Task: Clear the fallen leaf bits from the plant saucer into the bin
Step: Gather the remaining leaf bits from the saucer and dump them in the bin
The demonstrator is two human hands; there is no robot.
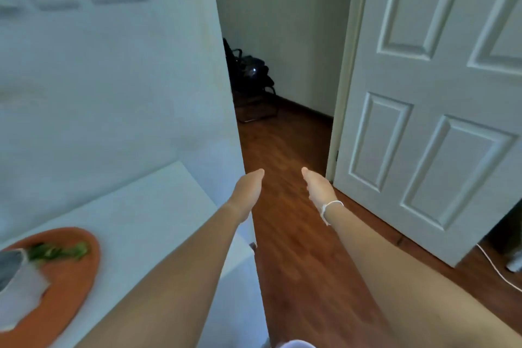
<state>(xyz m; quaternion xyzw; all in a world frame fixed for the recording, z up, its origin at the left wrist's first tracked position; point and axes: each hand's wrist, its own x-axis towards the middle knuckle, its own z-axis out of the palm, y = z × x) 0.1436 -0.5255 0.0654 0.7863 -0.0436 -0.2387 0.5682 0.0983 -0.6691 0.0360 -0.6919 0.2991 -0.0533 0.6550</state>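
Note:
An orange plant saucer lies on a white table at the lower left. Green leaf bits sit on its far part, beside a grey pot and a whitish sheet. My left hand reaches forward past the table's right edge with straight fingers and holds nothing. My right hand is stretched out beside it over the wooden floor, fingers straight and empty, with a white band at the wrist. No bin is in view.
The white table stands against a pale wall on the left. A white panelled door stands open on the right. Between them, wooden floor leads to a dark chair. A white cable lies at the lower right.

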